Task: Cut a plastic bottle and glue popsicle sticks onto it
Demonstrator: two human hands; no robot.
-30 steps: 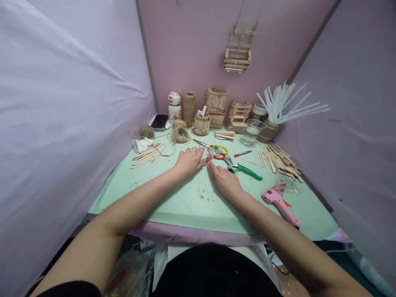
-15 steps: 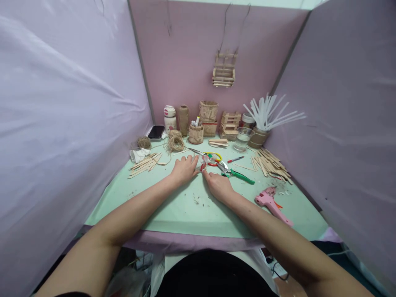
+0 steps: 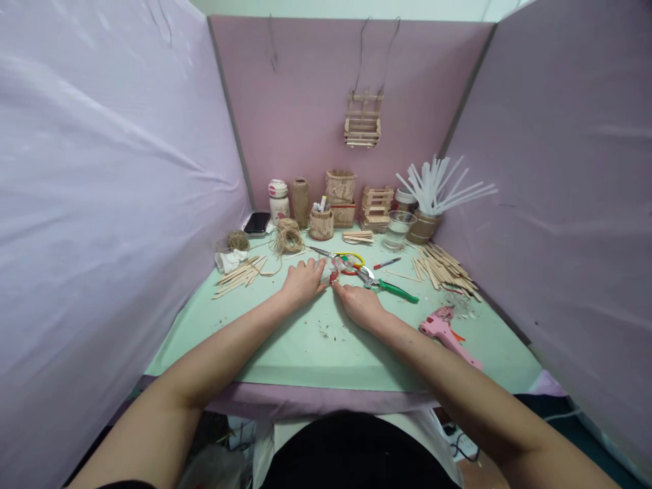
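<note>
A small crinkled clear plastic piece with red and green markings (image 3: 333, 276) lies mid-table between my two hands. My left hand (image 3: 303, 280) is closed on its left side, with the fingers resting low at the tabletop. My right hand (image 3: 359, 304) has its fingers curled, the tips pinching the piece's near edge. Just behind are scissors (image 3: 353, 257) with yellow and red handles, their blades pointing left. Green-handled pruning shears (image 3: 397, 291) lie right beside my right hand. The undersides of both hands are hidden.
Wooden sticks lie in a left pile (image 3: 238, 276) and a right pile (image 3: 444, 270). A pink glue gun (image 3: 448, 334) rests at the right front. Twine (image 3: 288, 238), a water cup (image 3: 398, 231), a pen (image 3: 387, 263) and a phone (image 3: 257, 223) stand or lie farther back.
The camera view has shifted slightly, so the background sits a little lower. Both hands stay in nearly the same place on the plastic piece.
</note>
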